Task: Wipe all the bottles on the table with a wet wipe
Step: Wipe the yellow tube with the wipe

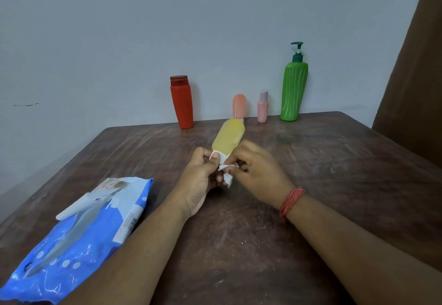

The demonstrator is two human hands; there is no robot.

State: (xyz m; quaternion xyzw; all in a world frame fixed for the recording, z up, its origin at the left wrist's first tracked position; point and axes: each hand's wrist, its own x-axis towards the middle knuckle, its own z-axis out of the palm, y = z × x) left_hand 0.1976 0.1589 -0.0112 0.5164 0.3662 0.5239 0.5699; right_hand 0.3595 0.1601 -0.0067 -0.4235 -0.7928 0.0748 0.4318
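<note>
The left hand [203,173] grips the cap end of the yellow bottle [228,138], held above the middle of the table [334,161], while the right hand [258,171] pinches the wet wipe [227,173] against that end (blurred, so exact contact is unclear). Judging by this, wiping is under way on one bottle. Four stand along the far edge with nothing blocking them: red bottle [183,104], peach bottle [239,107], pink bottle [263,108], green pump bottle [293,89]; the blue wipes pack [83,228] lies near left.
</note>
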